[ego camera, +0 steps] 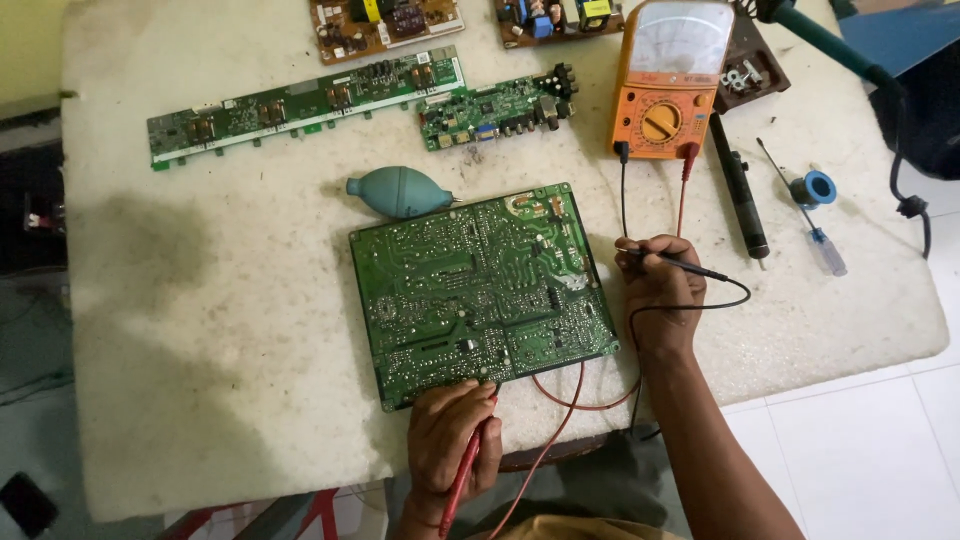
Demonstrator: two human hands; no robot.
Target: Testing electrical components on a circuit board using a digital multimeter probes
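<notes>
So the big green circuit board (483, 290) sits solder side up, a bit tilted, roughly in the middle of a worn white table (200, 300), close to the near edge. The left hand (450, 435) is at the board's near edge, fingers wrapped around a red probe (462, 480) with the tip pointing up at the board's bottom rim. The right hand (657, 290) rests just beside the board's right edge and is pinching a black probe (690, 267), which lies sideways with its tip pointing away from the board to the right. Can't really tell whether either tip is touching anything.

Both leads, one red and one black, loop off the table edge and run up to an orange analog multimeter (668, 80) at the far side, right of centre. Just above the board's top left corner there's a teal rubber blower bulb (398, 192), almost touching it.

Further back: a long narrow green board (300, 105), a smaller green board with connectors (498, 108), and two brownish boards cut off by the top of the frame. To the right of the meter lie a black pen-shaped tool (740, 190), a small screwdriver with a clear handle (815, 235) and a blue spool of solder (818, 187).
</notes>
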